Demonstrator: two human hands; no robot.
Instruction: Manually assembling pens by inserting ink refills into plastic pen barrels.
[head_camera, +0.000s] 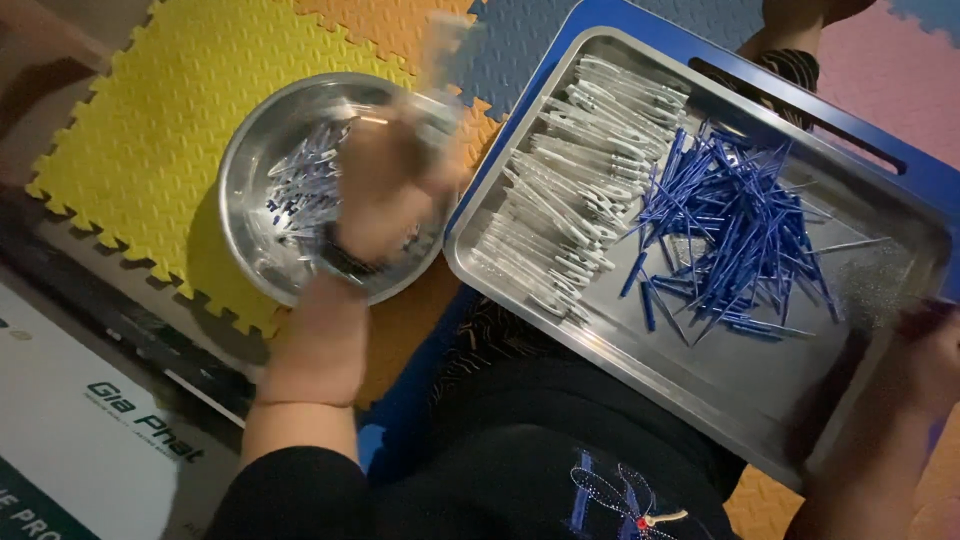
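1. Left hand (385, 180) is blurred over the steel bowl (250, 150) of small pieces; its fingers seem curled, but I cannot tell on what.
2. Right hand (925, 360) rests at the metal tray (700, 370) edge, grip unclear.
3. Blue sticks (730, 230) lie heaped in the tray beside white clips (570, 190).

The left hand (390, 175) is blurred, forearm stretched forward with a dark wristband, while the right hand (925, 355) curls at the frame's edge.

A home floor used for piecework: interlocking foam play mats (150, 130) in yellow, orange, blue and pink cover the ground, and a steel tray (700, 370) rests on the seated person's lap
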